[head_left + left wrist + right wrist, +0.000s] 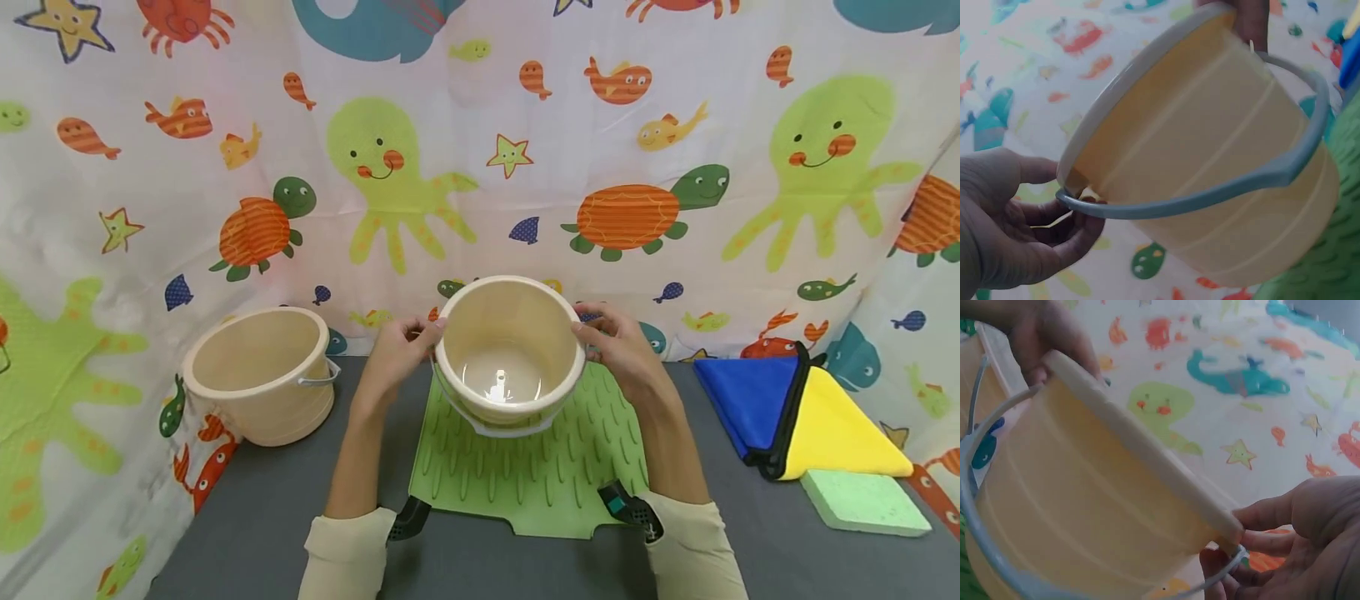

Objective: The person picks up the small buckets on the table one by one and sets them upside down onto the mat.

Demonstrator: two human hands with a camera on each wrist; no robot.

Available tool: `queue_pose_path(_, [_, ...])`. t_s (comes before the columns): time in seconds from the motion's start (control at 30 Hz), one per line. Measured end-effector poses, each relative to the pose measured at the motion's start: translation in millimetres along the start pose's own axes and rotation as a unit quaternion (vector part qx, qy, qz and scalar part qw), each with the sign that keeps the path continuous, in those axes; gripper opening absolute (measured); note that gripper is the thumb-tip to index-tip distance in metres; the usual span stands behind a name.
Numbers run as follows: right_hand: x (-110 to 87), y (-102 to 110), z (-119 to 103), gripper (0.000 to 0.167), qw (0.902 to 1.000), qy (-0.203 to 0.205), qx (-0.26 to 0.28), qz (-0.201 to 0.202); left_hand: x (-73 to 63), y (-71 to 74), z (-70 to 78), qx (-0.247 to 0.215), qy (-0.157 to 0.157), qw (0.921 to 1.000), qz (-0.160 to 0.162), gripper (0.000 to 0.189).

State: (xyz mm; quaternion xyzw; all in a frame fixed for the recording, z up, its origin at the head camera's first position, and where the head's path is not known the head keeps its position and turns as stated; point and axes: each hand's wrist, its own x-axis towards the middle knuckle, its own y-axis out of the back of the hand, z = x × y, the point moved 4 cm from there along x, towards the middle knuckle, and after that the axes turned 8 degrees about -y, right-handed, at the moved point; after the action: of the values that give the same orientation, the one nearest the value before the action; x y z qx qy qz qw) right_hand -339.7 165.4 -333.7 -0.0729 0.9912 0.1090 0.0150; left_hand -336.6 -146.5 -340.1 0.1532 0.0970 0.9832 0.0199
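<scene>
Here, pinching the bucket (510,342) by opposite sides of its rim, left hand (399,357) and right hand (624,346) alike. Holding it tilted above the mat (517,483), with the handle (1210,197) slung below. With a second bucket (273,408) leftward, cloths (828,425) and sponge (862,500) rightward.

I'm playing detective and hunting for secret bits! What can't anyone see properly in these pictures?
Head view: part of the green mat, covered by the held bucket.
Head view: the inside bottom of the other bucket, hidden by its own near wall.
Head view: the pale mark on the right wristband, too small to read.
All views: the held bucket's underside, turned away from each camera.
</scene>
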Motion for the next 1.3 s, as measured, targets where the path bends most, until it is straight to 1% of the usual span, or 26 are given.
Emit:
queue_pose_path(0.07, [-1.2, 0.4, 4.3, 0.049, 1.0, -0.004, -0.001, -0.008, -1.0, -2.1, -4.0, -0.001, 0.001, 1.0, -0.003, 0.031])
queue_pose_path(0.13, [-2.4, 1.7, 7.1, 0.049, 0.9999, -0.003, -0.001, -0.011, -1.5, -4.0, -5.5, -0.011, -0.002, 0.9999, -0.003, 0.032])
queue_pose_path(0.23, [-3.4, 1.9, 10.0, 0.05, 0.9996, -0.003, 0.014, -0.024, -2.9, -4.7, -5.9, -0.022, -0.004, 0.9997, 0.007, 0.03])
queue_pose_path(0.33, [-2.8, 0.0, 12.1, 0.052, 0.999, -0.01, 0.022, -0.038, -3.9, -4.1, -6.4, -0.019, 0.001, 0.9997, 0.013, 0.029])
queue_pose_path(0.47, [-1.7, -2.5, 12.3, 0.052, 0.9988, -0.01, 0.014, -0.045, -4.1, -3.8, -5.8, -0.012, 0.001, 0.9999, 0.012, 0.031])
queue_pose_path(0.63, [-2.6, -4.1, 7.9, 0.05, 0.9991, 0.008, -0.007, -0.041, -3.5, -4.7, -4.2, -0.003, -0.009, 0.9998, 0.02, 0.037])
queue_pose_path(0.8, [-3.9, -4.1, 6.3, 0.045, 0.9981, 0.022, -0.051, -0.026, -1.5, -8.0, -2.7, 0.021, -0.027, 0.9989, 0.032, 0.039])
queue_pose_path(0.93, [-5.5, -3.6, 6.6, 0.043, 0.9955, 0.039, -0.082, -0.025, -1.5, -10.1, -1.6, 0.025, -0.033, 0.998, 0.048, 0.039])
queue_pose_path(1.03, [-6.5, -5.5, 4.9, 0.04, 0.9936, 0.056, -0.093, -0.031, -2.8, -10.9, 1.2, 0.025, -0.032, 0.9973, 0.061, 0.035])
queue_pose_path(1.13, [-7.6, -9.2, 3.4, 0.036, 0.991, 0.075, -0.101, -0.046, -3.7, -13.3, 3.9, 0.025, -0.029, 0.9966, 0.072, 0.028])
queue_pose_path(1.2, [-7.8, -12.1, 2.7, 0.033, 0.9891, 0.087, -0.106, -0.055, -3.6, -15.7, 4.3, 0.017, -0.034, 0.9958, 0.084, 0.023])
queue_pose_path(1.3, [-8.0, -15.2, 1.6, 0.031, 0.9851, 0.107, -0.122, -0.056, -3.6, -18.8, 5.1, 0.01, -0.045, 0.9938, 0.102, 0.02])
